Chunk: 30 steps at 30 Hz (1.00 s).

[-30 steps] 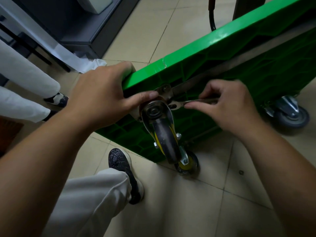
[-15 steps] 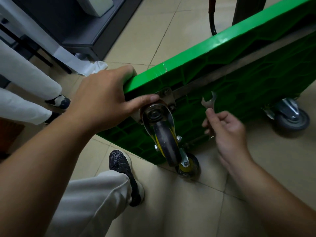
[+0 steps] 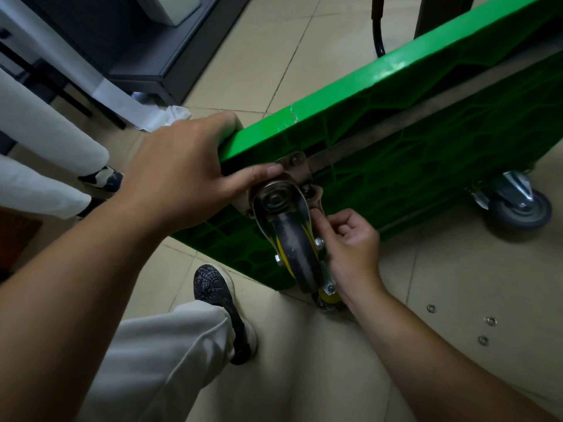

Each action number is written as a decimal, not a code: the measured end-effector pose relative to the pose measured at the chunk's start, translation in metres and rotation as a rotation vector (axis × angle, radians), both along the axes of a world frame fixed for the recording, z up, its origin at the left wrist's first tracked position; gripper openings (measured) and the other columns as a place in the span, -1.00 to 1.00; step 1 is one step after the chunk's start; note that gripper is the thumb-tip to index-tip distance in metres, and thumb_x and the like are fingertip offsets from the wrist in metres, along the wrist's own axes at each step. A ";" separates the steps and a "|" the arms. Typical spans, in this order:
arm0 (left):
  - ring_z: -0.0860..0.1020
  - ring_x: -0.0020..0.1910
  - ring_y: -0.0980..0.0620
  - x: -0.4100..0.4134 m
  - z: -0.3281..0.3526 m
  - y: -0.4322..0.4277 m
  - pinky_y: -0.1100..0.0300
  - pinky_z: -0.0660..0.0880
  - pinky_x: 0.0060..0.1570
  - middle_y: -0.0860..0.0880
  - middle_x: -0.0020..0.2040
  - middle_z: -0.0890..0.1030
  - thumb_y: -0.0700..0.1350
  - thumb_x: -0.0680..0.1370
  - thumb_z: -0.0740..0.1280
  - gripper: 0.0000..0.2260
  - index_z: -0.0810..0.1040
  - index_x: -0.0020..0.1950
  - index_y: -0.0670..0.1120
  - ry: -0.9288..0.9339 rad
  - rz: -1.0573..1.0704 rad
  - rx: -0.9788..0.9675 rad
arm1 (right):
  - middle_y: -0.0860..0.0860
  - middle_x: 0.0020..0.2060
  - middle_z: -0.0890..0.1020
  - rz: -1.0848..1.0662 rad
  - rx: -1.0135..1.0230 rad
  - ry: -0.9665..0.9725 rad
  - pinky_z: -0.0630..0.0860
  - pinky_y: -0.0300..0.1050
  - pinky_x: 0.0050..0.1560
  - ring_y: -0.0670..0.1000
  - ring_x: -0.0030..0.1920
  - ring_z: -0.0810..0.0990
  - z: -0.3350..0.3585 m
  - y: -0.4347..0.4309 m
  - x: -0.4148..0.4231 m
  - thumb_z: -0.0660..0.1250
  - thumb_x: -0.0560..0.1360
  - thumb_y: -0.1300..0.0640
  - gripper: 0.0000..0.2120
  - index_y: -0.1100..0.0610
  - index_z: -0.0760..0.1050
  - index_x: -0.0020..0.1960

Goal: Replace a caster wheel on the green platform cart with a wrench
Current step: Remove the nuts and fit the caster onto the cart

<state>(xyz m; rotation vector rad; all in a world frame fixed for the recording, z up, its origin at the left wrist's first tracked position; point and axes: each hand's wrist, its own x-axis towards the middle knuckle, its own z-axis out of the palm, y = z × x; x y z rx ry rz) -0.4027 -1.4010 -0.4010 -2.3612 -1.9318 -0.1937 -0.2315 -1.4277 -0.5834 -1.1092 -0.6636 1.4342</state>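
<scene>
Closest to me: bent knee [image 3: 158,354] and dark shoe [image 3: 219,296], planted on the floor [image 3: 426,269] just beside the cart's low corner. This stance keeps me tight to the work. Three small washers [image 3: 490,320] lie loose on the tiles to the R, well apart from the job. Prob. hardware set aside; can't confirm.

R hand [image 3: 350,248]: fingers curled tight, pinching the wrench [image 3: 318,197]. Only its head shows, above my thumb, at a bolt [image 3: 307,188] on the mounting plate [image 3: 297,166]. Grip is short because the wheel's fork crowds the space. Whether the head is fully seated on the bolt: can't tell.

Wheel [image 3: 295,248] in question: dark tread, yellow hub, fixed to the plate and pointing toward me. The cart [image 3: 396,147] is tipped on its side, underside facing me, which gives access to the bolts.

L hand [image 3: 182,175]: fingers hooked over the cart's top corner, thumb pressed beside the plate. It holds the cart steady vs. wrench torque.

Farther: second wheel [image 3: 518,208] touches the floor at R. Beyond, at L: another person's legs [image 3: 45,141] and a dark cabinet [image 3: 137,41].
</scene>
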 end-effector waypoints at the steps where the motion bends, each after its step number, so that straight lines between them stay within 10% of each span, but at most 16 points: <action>1: 0.41 -0.38 0.04 -0.001 -0.001 0.000 0.07 0.33 -0.36 0.09 -0.37 0.41 0.54 0.46 0.18 -0.43 0.41 -0.10 0.01 0.004 -0.001 0.002 | 0.06 -0.38 0.59 0.006 0.027 -0.055 0.45 -0.24 -0.30 -0.08 -0.35 0.52 0.000 0.003 0.005 0.53 0.27 -0.04 -0.65 0.19 0.48 -0.23; 9: 0.41 -0.37 0.06 0.000 0.000 0.000 0.10 0.23 -0.35 0.07 -0.35 0.43 0.51 0.47 0.22 -0.46 0.41 -0.10 0.01 -0.007 -0.005 0.000 | -0.10 -0.31 0.64 0.207 0.391 -0.847 0.61 0.08 -0.19 0.07 -0.18 0.63 0.040 0.058 0.077 0.55 0.22 -0.35 -0.54 0.02 0.55 -0.23; 14: 0.41 -0.37 0.09 0.000 0.001 0.000 0.11 0.23 -0.36 0.07 -0.36 0.43 0.51 0.46 0.21 -0.44 0.42 -0.09 -0.01 -0.009 0.003 -0.001 | -0.06 -0.31 0.58 0.181 0.650 -1.267 0.25 -0.10 -0.18 0.04 -0.12 0.37 0.082 0.066 0.084 0.47 0.25 -0.33 -0.57 0.03 0.57 -0.20; 30: 0.41 -0.43 0.07 0.001 0.002 0.000 0.11 0.30 -0.37 0.06 -0.40 0.43 0.51 0.47 0.21 -0.45 0.44 -0.09 0.00 -0.026 -0.019 -0.013 | -0.13 -0.33 0.59 0.129 0.746 -1.196 0.30 -0.10 -0.19 0.02 -0.18 0.40 0.064 0.058 0.096 0.45 0.30 -0.35 -0.55 0.05 0.56 -0.21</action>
